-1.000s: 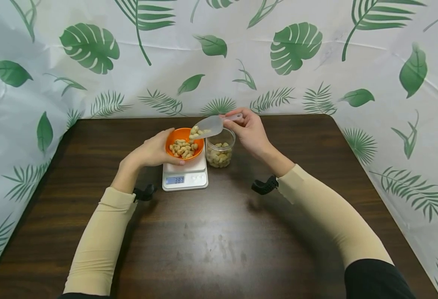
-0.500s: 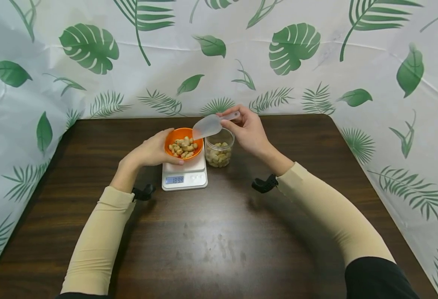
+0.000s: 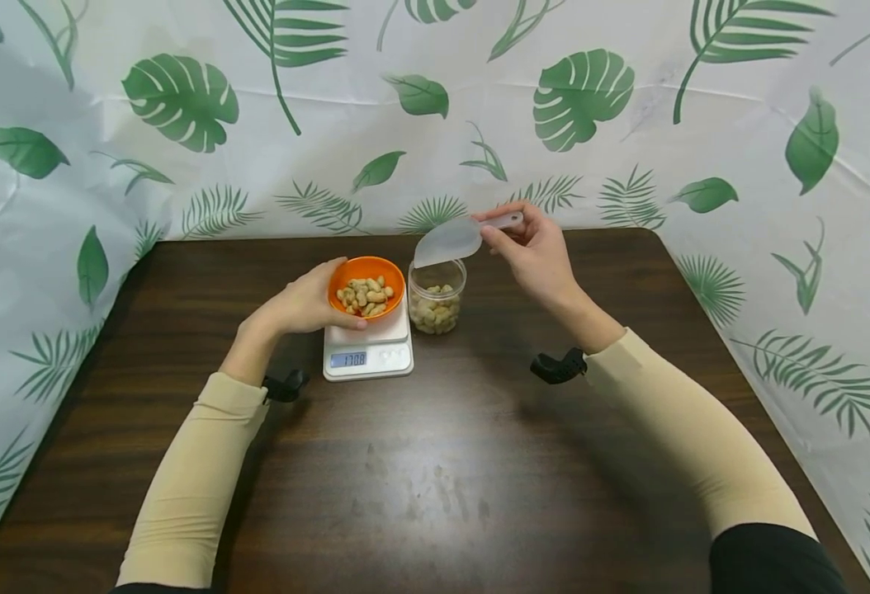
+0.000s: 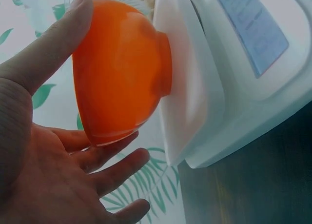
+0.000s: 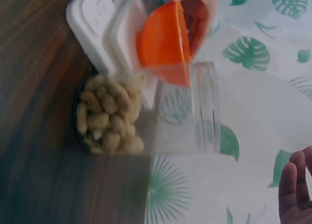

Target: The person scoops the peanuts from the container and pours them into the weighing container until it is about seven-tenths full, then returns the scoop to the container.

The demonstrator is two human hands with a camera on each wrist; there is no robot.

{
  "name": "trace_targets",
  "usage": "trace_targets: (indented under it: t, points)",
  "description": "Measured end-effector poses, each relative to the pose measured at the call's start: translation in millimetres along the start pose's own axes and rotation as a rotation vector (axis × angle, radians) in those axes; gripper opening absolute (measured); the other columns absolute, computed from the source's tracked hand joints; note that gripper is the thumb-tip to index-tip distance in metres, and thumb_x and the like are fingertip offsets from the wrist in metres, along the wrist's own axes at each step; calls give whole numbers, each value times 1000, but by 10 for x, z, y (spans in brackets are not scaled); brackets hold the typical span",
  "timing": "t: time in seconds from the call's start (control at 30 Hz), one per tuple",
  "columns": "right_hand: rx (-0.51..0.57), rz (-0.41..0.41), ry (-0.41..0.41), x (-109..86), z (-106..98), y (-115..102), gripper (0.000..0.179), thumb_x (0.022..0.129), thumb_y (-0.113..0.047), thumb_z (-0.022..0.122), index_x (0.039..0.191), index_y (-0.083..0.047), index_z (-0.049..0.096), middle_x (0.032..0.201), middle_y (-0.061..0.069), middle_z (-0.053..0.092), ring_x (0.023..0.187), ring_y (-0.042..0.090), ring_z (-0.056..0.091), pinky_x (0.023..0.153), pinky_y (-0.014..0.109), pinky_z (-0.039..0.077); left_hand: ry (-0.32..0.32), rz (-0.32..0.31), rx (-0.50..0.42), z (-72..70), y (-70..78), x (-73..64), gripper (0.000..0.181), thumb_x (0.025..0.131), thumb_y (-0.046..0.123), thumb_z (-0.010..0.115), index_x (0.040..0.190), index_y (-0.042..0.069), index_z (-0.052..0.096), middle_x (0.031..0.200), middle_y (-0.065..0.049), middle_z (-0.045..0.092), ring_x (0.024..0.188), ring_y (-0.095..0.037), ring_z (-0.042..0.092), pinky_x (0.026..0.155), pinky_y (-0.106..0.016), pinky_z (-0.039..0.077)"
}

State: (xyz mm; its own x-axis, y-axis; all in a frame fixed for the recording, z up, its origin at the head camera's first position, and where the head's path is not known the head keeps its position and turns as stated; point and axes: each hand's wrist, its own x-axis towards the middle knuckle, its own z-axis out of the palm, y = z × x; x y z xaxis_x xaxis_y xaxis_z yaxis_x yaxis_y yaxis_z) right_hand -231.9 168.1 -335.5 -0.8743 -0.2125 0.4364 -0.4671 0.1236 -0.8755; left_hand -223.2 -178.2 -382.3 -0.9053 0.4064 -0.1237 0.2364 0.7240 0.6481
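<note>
An orange bowl (image 3: 361, 266) of unshelled peanuts (image 3: 365, 297) stands on a white kitchen scale (image 3: 379, 363). My left hand (image 3: 295, 302) grips the bowl from the left, its thumb on the near side and its fingers on the far side, as the left wrist view also shows. The scale's display reads about 170.8. Right of the scale is a clear jar (image 5: 178, 129), partly filled with peanuts. Above its mouth my right hand (image 3: 541, 252) holds a translucent scoop (image 3: 446, 242) by the handle. No peanuts show in the scoop.
All this stands toward the back of a dark wooden table (image 3: 420, 478). Behind it hangs a white leaf-print sheet (image 3: 479, 115). The jar is right beside the scale. Black wrist-worn devices (image 3: 557, 366) jut inward from both forearms.
Peanuts in the scoop have dropped into the bowl. My right hand then drew the emptied scoop rightward, over the jar. The display changed from about 38.7 to 189.9, now 170.8. My left hand stays put.
</note>
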Motion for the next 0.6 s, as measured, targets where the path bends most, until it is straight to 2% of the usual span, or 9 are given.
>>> trace_targets:
  t: [0.13, 0.3, 0.4, 0.6]
  points:
    - [-13, 18, 1, -29, -87, -24, 21, 101, -4, 66, 119, 5, 62, 121, 15, 72, 79, 18, 63, 73, 27, 51, -1, -4, -14, 2, -7, -4, 114, 80, 36, 89, 159, -6, 20, 162, -24, 29, 147, -41, 29, 115, -69, 16]
    - [-64, 35, -23, -70, -114, -81, 22, 101, 0, 63, 118, 12, 60, 122, 22, 70, 81, 13, 64, 74, 31, 52, -5, -5, -16, 3, -9, 5, 114, 81, 38, 88, 160, -6, 19, 163, -25, 28, 148, -42, 27, 114, -72, 13]
    - [-116, 59, -39, -83, -105, -46, 22, 100, -1, 64, 119, 12, 61, 120, 22, 69, 82, 11, 65, 74, 32, 53, -4, -2, -15, 5, -2, 3, 114, 81, 39, 88, 160, -6, 19, 162, -25, 28, 148, -42, 28, 114, -71, 14]
    - [-163, 109, -94, -75, -36, 167, 22, 100, -11, 69, 117, 2, 65, 120, 15, 71, 81, 13, 67, 70, 28, 53, -8, -10, -12, 6, -11, -3, 115, 81, 40, 88, 160, -5, 18, 163, -25, 27, 148, -42, 27, 115, -71, 14]
